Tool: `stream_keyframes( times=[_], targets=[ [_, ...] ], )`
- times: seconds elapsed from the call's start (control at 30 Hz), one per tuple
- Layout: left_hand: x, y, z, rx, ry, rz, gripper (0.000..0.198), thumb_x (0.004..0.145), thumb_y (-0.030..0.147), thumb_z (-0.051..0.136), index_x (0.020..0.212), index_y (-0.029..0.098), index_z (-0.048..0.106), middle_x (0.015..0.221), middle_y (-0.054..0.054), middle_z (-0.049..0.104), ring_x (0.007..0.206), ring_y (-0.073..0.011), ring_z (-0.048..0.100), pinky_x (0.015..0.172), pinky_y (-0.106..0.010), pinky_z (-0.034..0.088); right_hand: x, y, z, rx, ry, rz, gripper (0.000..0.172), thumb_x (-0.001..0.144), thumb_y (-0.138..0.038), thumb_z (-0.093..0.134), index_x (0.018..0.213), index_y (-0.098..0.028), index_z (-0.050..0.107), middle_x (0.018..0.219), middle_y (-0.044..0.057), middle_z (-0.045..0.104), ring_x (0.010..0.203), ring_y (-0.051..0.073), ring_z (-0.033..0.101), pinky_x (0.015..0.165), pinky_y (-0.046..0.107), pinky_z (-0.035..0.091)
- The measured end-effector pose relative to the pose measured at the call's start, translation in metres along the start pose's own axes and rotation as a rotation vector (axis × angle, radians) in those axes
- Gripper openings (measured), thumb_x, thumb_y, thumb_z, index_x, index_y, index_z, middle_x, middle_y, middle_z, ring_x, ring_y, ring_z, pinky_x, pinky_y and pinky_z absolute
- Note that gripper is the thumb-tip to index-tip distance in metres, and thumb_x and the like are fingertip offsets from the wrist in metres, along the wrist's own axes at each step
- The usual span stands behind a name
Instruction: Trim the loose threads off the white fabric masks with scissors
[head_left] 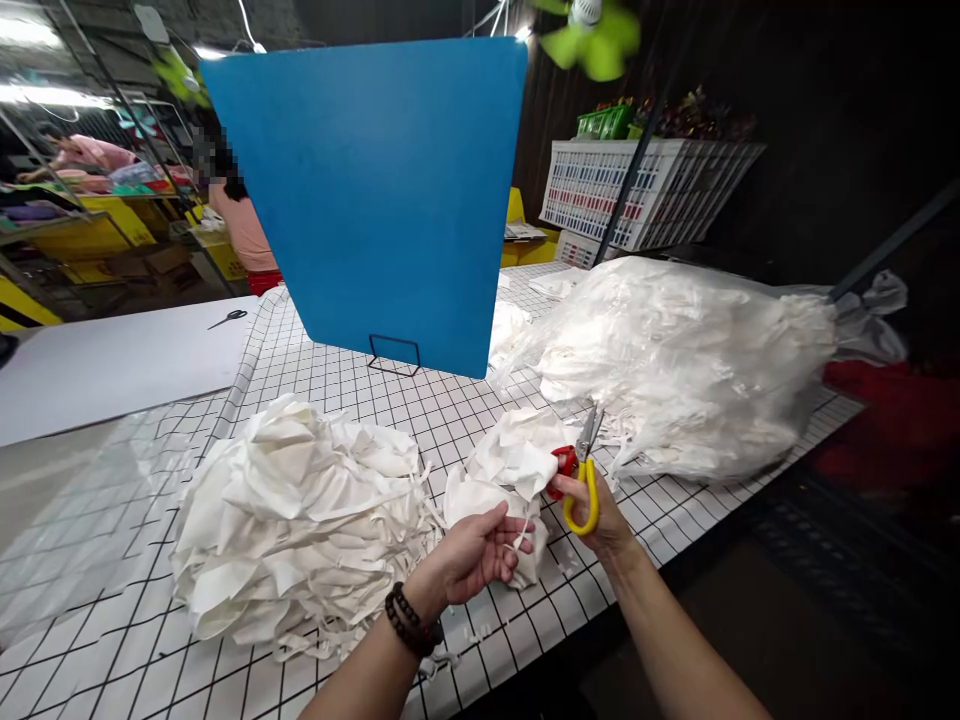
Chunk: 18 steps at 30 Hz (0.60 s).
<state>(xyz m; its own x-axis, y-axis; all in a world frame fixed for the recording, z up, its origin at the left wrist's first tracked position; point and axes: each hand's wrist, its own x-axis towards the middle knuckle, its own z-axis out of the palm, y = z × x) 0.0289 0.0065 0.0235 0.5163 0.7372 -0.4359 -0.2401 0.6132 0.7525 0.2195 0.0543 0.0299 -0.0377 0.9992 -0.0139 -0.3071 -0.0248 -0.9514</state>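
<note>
Head view: your left hand (pixel 480 555) pinches a white cloth piece (pixel 510 460) near the counter (pixel 660 520) front edge, and your right hand (pixel 596 515) grips the scissors (pixel 581 470) just beside it. Cloth pile (pixel 292 520) lies left and the bagged cloth (pixel 675 360) right, with bare grid between them.

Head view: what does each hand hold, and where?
Right hand holds scissors by the handle loops; left hand pinches a white fabric piece at its lower edge.

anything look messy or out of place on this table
Small white fabric scraps lie scattered on the grid table near its front edge, by the left hand. A spare pair of scissors lies alone on the white sheet far left. Nothing looks damaged.
</note>
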Motion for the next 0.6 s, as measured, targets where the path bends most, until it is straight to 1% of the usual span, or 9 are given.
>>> stream_keyframes(
  times=[0.07,0.1,0.13,0.2,0.27,0.33,0.43,0.53,0.6],
  targets=[
    [-0.002,0.0,0.003,-0.191,-0.062,-0.055,0.042,0.093,0.043,0.052,0.099,0.005,0.068,0.073,-0.006,0.062,0.05,-0.0068,0.054,0.047,-0.017,0.047,0.004,0.001,0.001,0.017,0.002,-0.002,0.028,0.064,-0.03,0.073,0.084,-0.024,0.055,0.082,-0.001,0.059,0.076,0.018,0.059,0.071,0.03,0.05],
    [-0.003,-0.001,0.004,-0.281,-0.074,-0.059,0.037,0.092,0.038,0.057,0.098,0.004,0.068,0.069,-0.005,0.061,0.049,-0.0064,0.055,0.047,-0.016,0.048,0.006,0.001,0.003,0.024,0.0,-0.001,0.028,0.064,-0.031,0.073,0.083,-0.024,0.054,0.081,-0.001,0.059,0.075,0.018,0.059,0.07,0.03,0.05],
    [-0.004,0.0,0.006,-0.347,-0.071,-0.046,0.032,0.091,0.033,0.061,0.097,0.003,0.068,0.067,-0.003,0.06,0.049,-0.0059,0.056,0.047,-0.015,0.049,0.009,0.001,0.006,0.031,-0.003,-0.001,0.028,0.064,-0.031,0.073,0.083,-0.025,0.053,0.08,-0.001,0.058,0.073,0.018,0.059,0.069,0.03,0.05],
    [-0.008,0.003,0.011,-0.4,-0.033,0.014,0.024,0.088,0.027,0.066,0.097,0.005,0.068,0.065,-0.001,0.059,0.049,-0.0044,0.056,0.047,-0.014,0.049,0.016,-0.002,0.016,0.044,-0.016,-0.005,0.03,0.063,-0.032,0.073,0.082,-0.025,0.052,0.078,-0.002,0.057,0.071,0.017,0.059,0.067,0.03,0.05],
    [-0.014,0.009,0.018,-0.408,0.025,0.103,0.025,0.084,0.027,0.071,0.1,0.008,0.067,0.064,0.001,0.059,0.049,-0.0039,0.055,0.048,-0.013,0.049,0.023,-0.008,0.029,0.053,-0.036,-0.017,0.03,0.064,-0.033,0.072,0.083,-0.025,0.051,0.078,-0.002,0.057,0.07,0.017,0.059,0.067,0.03,0.051],
    [-0.021,0.019,0.025,-0.394,0.086,0.218,0.032,0.08,0.031,0.075,0.102,0.01,0.067,0.064,0.001,0.06,0.049,-0.0047,0.055,0.048,-0.015,0.05,0.029,-0.015,0.042,0.055,-0.056,-0.036,0.03,0.065,-0.036,0.071,0.085,-0.026,0.051,0.081,-0.001,0.057,0.072,0.017,0.059,0.069,0.03,0.052],
    [-0.029,0.031,0.03,-0.349,0.172,0.411,0.037,0.075,0.038,0.079,0.098,0.011,0.067,0.066,0.0,0.062,0.052,-0.0063,0.056,0.049,-0.017,0.051,0.03,-0.022,0.051,0.033,-0.082,-0.054,0.031,0.066,-0.039,0.07,0.087,-0.025,0.052,0.084,-0.001,0.059,0.074,0.017,0.06,0.07,0.03,0.052],
    [-0.031,0.031,0.025,-0.261,0.271,0.559,0.036,0.076,0.041,0.077,0.094,0.011,0.067,0.067,0.0,0.061,0.054,-0.007,0.057,0.052,-0.018,0.052,0.022,-0.015,0.041,-0.046,-0.091,-0.03,0.032,0.064,-0.035,0.076,0.082,-0.023,0.053,0.076,-0.001,0.06,0.066,0.016,0.059,0.064,0.03,0.052],
    [-0.028,0.026,0.017,-0.196,0.327,0.588,0.036,0.077,0.043,0.075,0.092,0.012,0.067,0.067,0.001,0.06,0.053,-0.0074,0.056,0.051,-0.019,0.051,0.011,-0.006,0.027,-0.114,-0.06,-0.016,0.035,0.061,-0.031,0.081,0.077,-0.022,0.052,0.074,-0.001,0.062,0.064,0.016,0.06,0.062,0.03,0.051]
  ],
)
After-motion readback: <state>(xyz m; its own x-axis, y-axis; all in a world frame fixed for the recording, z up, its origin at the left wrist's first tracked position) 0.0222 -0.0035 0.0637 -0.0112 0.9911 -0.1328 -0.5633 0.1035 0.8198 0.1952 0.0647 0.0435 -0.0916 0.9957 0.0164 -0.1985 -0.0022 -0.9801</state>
